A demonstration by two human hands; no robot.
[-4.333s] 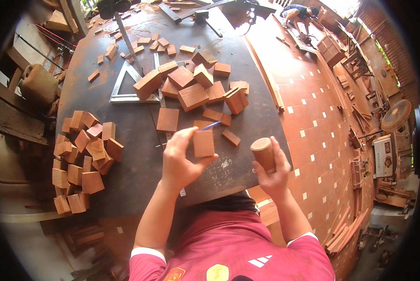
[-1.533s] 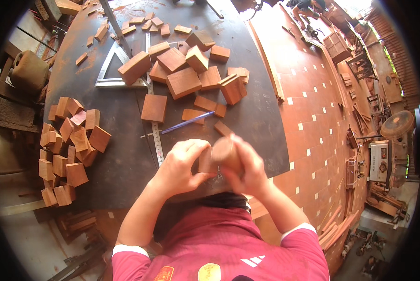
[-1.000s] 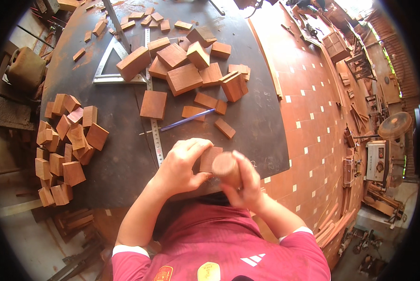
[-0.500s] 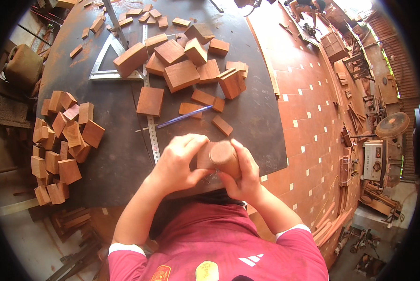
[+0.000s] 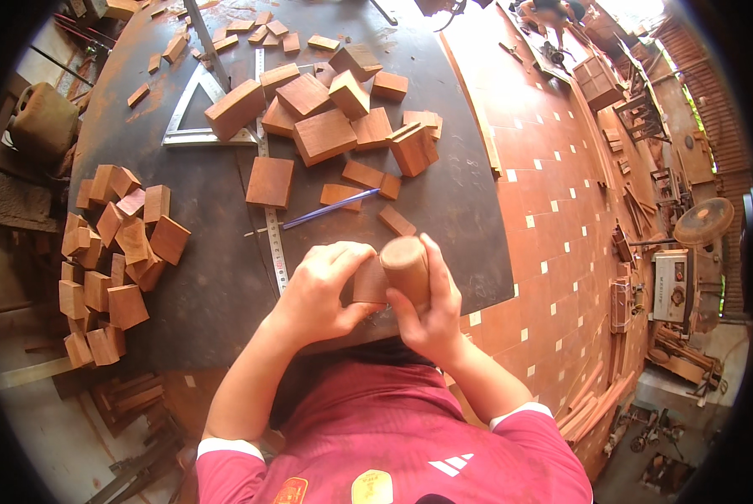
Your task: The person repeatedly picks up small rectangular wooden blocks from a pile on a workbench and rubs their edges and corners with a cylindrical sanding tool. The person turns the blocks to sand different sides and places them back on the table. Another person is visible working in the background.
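Observation:
My left hand [image 5: 324, 284] is closed around a wooden block [image 5: 368, 282] at the near edge of the dark table. Gripped in my right hand [image 5: 437, 312] is a round wooden cylinder [image 5: 407, 262], its flat end facing up, thumb on the near side and fingers along the far right. The cylinder sits right beside the block; whether the two touch I cannot tell. Just beyond my hands lie a small wooden block [image 5: 397, 221], a blue pen [image 5: 329, 208] and a marked measuring strip [image 5: 273, 252].
Loose wooden blocks [image 5: 324, 137] are heaped on the far middle of the table [image 5: 200, 319], and another pile [image 5: 133, 239] lies at the left. A metal triangle [image 5: 175, 134] stands behind. Tiled floor [image 5: 553, 277] runs along the right; another person [image 5: 553, 17] is far off.
My right hand has moved slightly up and right with the cylinder, which now stands straighter and no longer overlaps the block as much. My left hand has stayed nearly still.

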